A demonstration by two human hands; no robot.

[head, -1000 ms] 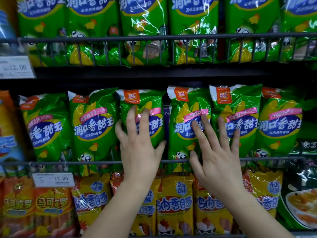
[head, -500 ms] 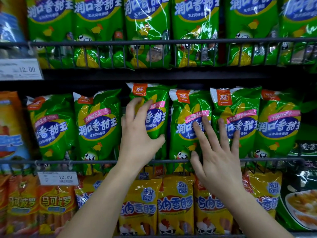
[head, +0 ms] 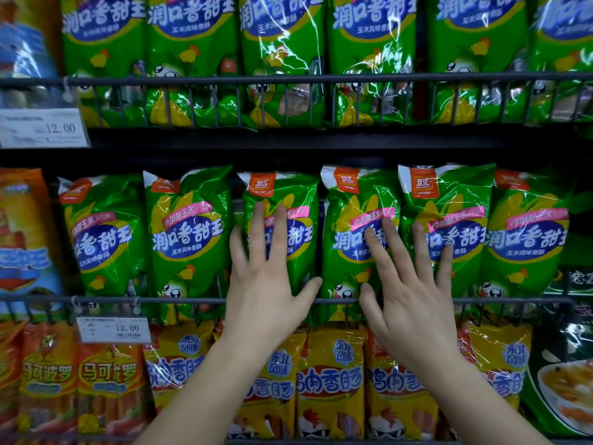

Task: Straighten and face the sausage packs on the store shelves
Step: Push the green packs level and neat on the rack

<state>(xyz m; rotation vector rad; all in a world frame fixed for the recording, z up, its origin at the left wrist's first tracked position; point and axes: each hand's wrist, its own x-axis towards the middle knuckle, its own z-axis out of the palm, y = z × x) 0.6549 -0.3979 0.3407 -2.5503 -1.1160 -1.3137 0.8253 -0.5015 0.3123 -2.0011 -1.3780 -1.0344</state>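
Observation:
Several green corn-sausage packs stand in a row on the middle shelf behind a wire rail (head: 192,300). My left hand (head: 266,284) lies flat with straight fingers on the third green pack (head: 298,200), which stands upright. My right hand (head: 407,293) presses spread fingers across the fourth green pack (head: 349,220) and the fifth green pack (head: 449,200). Both wrists cover the lower parts of these packs and the rail in front of them.
More green packs (head: 369,59) fill the shelf above behind its own wire rail. Yellow sausage packs (head: 330,380) and orange packs (head: 48,374) line the shelf below. Price tags (head: 114,329) reading 12.00 hang on the rails. Orange and blue packs (head: 22,239) sit at far left.
My left hand had curled around the third green pack while it was lifted and tilted; now the pack stands lower and straight, and the hand lies flat on it. The right hand barely moved.

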